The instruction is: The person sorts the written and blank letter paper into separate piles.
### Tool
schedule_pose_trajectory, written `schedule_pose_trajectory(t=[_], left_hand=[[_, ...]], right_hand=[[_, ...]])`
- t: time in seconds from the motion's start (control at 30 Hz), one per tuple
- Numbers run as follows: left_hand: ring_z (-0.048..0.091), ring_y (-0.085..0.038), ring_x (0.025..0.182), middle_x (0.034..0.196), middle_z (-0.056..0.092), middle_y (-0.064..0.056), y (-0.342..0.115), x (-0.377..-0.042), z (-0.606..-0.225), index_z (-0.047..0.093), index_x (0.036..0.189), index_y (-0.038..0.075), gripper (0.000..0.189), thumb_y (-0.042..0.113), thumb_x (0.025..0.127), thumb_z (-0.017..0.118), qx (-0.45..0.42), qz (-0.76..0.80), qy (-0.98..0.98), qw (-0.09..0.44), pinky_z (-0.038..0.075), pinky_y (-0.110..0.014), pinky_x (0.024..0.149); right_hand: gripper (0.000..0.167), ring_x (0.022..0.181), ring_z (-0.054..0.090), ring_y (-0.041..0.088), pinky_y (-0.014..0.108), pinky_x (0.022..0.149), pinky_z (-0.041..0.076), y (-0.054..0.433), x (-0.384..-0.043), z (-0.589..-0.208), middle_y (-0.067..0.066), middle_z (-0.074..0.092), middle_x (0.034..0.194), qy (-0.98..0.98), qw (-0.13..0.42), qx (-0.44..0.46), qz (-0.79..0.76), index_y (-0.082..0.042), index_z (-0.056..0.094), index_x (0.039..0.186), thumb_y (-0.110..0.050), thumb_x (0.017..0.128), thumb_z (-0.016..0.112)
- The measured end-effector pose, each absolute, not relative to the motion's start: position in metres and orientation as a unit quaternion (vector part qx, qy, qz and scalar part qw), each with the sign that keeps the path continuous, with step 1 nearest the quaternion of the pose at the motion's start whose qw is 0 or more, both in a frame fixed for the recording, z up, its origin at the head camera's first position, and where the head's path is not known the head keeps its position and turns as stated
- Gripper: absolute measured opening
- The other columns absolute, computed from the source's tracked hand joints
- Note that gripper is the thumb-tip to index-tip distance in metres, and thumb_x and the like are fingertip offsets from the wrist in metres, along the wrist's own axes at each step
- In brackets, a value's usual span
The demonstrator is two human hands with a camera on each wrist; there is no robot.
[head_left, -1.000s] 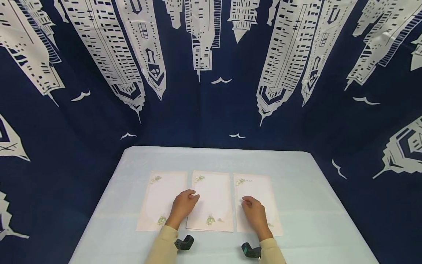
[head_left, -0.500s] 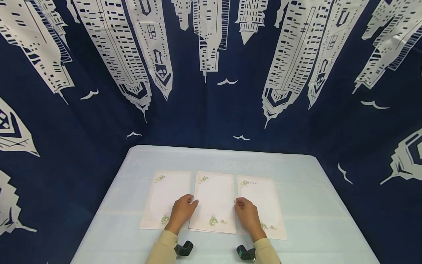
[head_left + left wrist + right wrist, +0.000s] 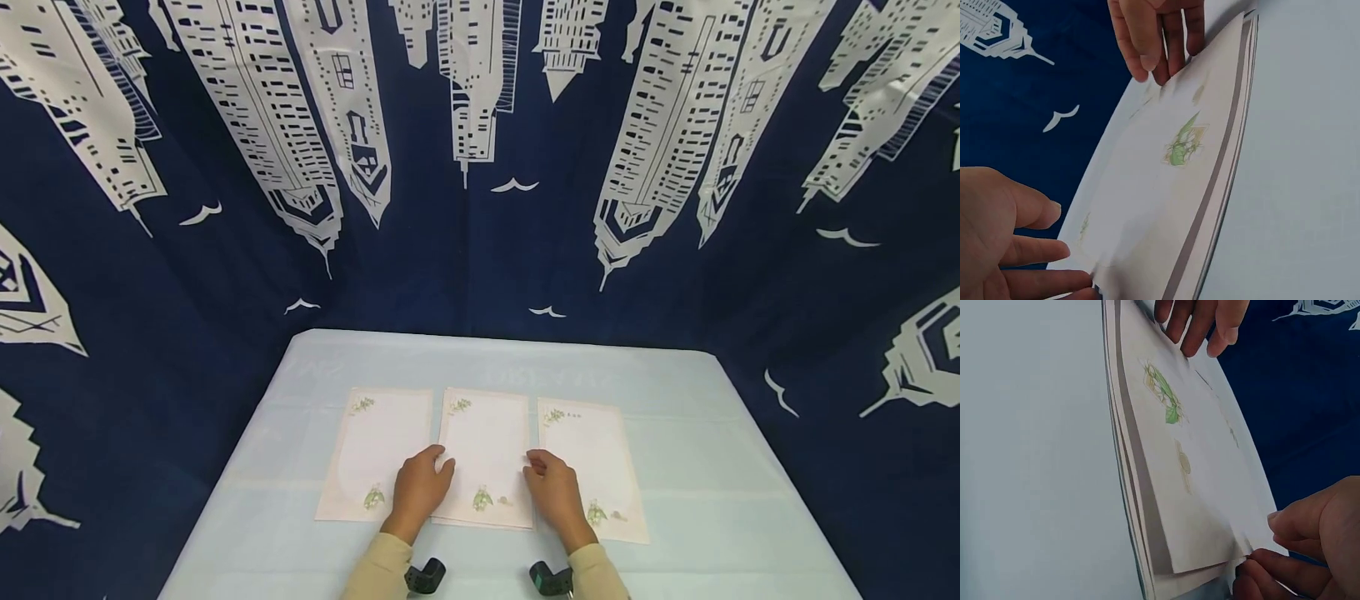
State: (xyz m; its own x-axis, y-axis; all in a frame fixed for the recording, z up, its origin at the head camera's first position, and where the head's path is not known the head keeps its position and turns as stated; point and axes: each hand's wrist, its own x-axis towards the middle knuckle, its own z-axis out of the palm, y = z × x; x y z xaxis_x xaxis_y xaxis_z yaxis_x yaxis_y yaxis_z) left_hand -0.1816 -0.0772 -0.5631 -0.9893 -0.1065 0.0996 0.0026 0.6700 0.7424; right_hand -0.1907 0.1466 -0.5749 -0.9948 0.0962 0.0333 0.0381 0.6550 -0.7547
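Between the two hands lies the middle stack of printed stationery sheets (image 3: pixel 486 446), pale pink with small green plant drawings. My left hand (image 3: pixel 417 490) is at its left edge, fingers extended and thumb held apart; in the left wrist view the fingertips (image 3: pixel 1079 279) meet the paper edge. Opposite, my right hand (image 3: pixel 555 493) has its loosely bent fingers (image 3: pixel 1279 565) against the right edge, some at the edge's underside, the thumb off the paper. Seen from the wrists, the top sheet bows slightly and several layered edges (image 3: pixel 1141 494) sit a little out of line.
A similar sheet (image 3: pixel 386 442) lies to the left and another (image 3: pixel 592 467) to the right, each close beside the stack. All lie on a white-covered table (image 3: pixel 675 450). A dark blue curtain (image 3: pixel 450 275) with white buildings hangs behind. Black wrist-worn devices (image 3: pixel 425 576) show below the hands.
My right hand has moved left from over the right sheet to the middle stack's right edge. My left hand's fingers have straightened at the left edge. The camera view shifted slightly.
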Motion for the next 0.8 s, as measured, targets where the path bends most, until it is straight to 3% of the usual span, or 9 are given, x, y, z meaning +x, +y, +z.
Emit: schedule_pose_trajectory(t=[0.23, 0.4, 0.6, 0.8], left_hand=[[0.071, -0.035, 0.093, 0.104, 0.072, -0.021, -0.077, -0.182, -0.568, 0.072, 0.111, -0.002, 0.027, -0.002, 0.084, 0.075, 0.025, -0.443, -0.889, 0.111, 0.057, -0.046, 0.076], [0.071, -0.033, 0.089, 0.110, 0.068, -0.020, -0.081, -0.184, -0.575, 0.070, 0.114, -0.002, 0.039, -0.018, 0.078, 0.069, 0.030, -0.515, -0.845, 0.141, 0.059, -0.040, 0.073], [0.071, -0.032, 0.089, 0.099, 0.069, -0.014, -0.089, -0.185, -0.574, 0.069, 0.118, -0.002, 0.041, -0.016, 0.079, 0.068, 0.056, -0.532, -0.831, 0.149, 0.058, -0.040, 0.071], [0.071, -0.027, 0.081, 0.089, 0.069, -0.011, -0.108, -0.186, -0.570, 0.071, 0.115, -0.005, 0.034, -0.010, 0.081, 0.071, 0.101, -0.519, -0.836, 0.146, 0.056, -0.036, 0.067]], right_hand=[[0.025, 0.099, 0.071, 0.032, 0.041, 0.081, 0.058, 0.143, -0.190, -0.573, 0.016, 0.072, 0.108, -0.903, 0.074, -0.047, 0.422, 0.000, 0.071, 0.115, -0.003, 0.090, 0.071], [0.036, 0.088, 0.072, 0.029, 0.030, 0.067, 0.059, 0.140, -0.194, -0.572, 0.015, 0.071, 0.103, -0.865, 0.094, -0.064, 0.489, 0.005, 0.065, 0.121, 0.003, 0.085, 0.071], [0.040, 0.072, 0.069, 0.016, 0.026, 0.059, 0.057, 0.137, -0.197, -0.567, 0.010, 0.071, 0.093, -0.826, 0.063, -0.089, 0.553, 0.006, 0.065, 0.124, 0.003, 0.084, 0.069], [0.037, 0.069, 0.067, 0.015, 0.027, 0.061, 0.057, 0.123, -0.204, -0.564, 0.006, 0.068, 0.090, -0.816, 0.039, -0.076, 0.572, 0.006, 0.066, 0.121, 0.001, 0.085, 0.069]])
